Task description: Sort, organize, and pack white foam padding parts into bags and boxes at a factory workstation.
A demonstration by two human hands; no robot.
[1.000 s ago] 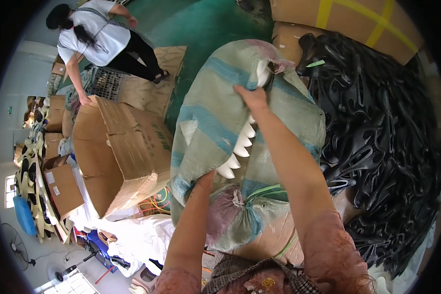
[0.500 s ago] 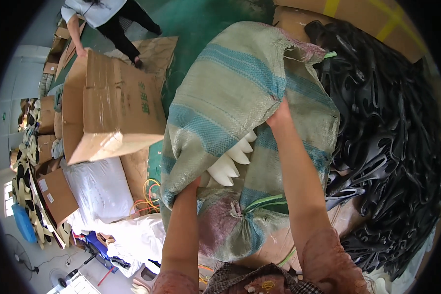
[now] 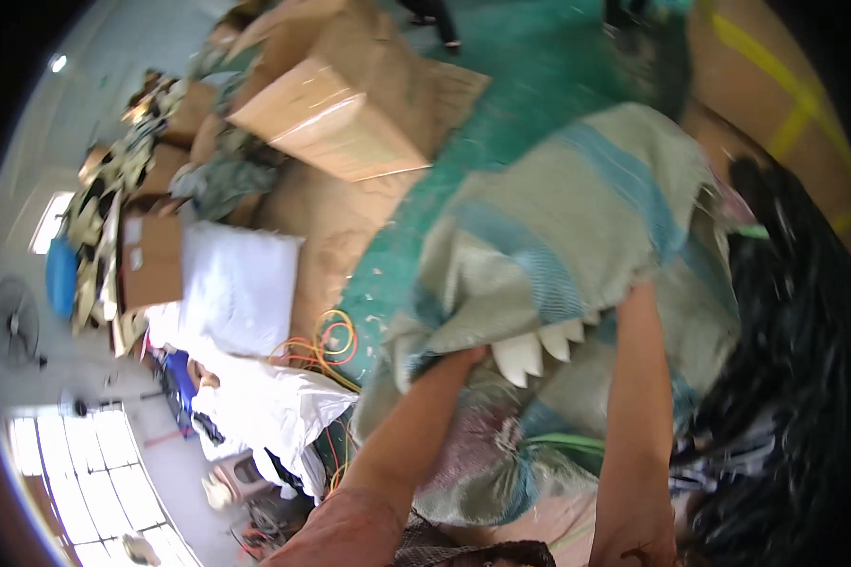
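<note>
A grey-green woven sack [image 3: 563, 203] with blue stripes fills the middle, its mouth facing me. My left hand [image 3: 475, 357] reaches under the left part of the raised sack edge and holds it, fingers hidden by the cloth. Further right, my right hand [image 3: 639, 295] grips the same edge, with its fingertips tucked out of sight. Between my hands, several white pointed pieces [image 3: 517, 362] poke out from under the edge; their kind is not clear. Below them lies a gathered sack end [image 3: 487, 444], pinkish and blue, with a green tie strip.
Black, glossy pieces [image 3: 775, 378] are heaped at the right, blurred. A large open carton [image 3: 350, 113] stands on the green floor [image 3: 511, 104] at upper left. White bags [image 3: 241, 288] and orange-yellow hoses [image 3: 336, 331] lie left. A person's legs [image 3: 435, 19] show at the top.
My view has swung, so the sack and both hands appear further right and lower. Both hands keep their hold on the sack. The carton and the person appear higher in the picture.
</note>
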